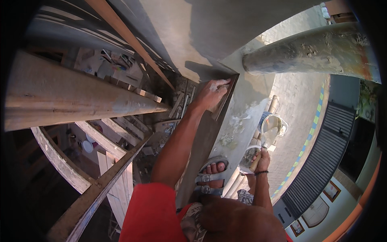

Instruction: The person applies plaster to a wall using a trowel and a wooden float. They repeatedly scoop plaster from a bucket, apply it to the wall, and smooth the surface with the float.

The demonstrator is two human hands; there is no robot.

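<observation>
The person's left hand point(213, 96) has its fingers curled over a board point(221, 109) at the ledge point(242, 121), while the right fingers wrap firmly round a trowel point(255, 163) near a bucket point(265, 117). Even pressure, the board's long edge true to the ledge, should likely serve best, with the trowel kept clear.
</observation>
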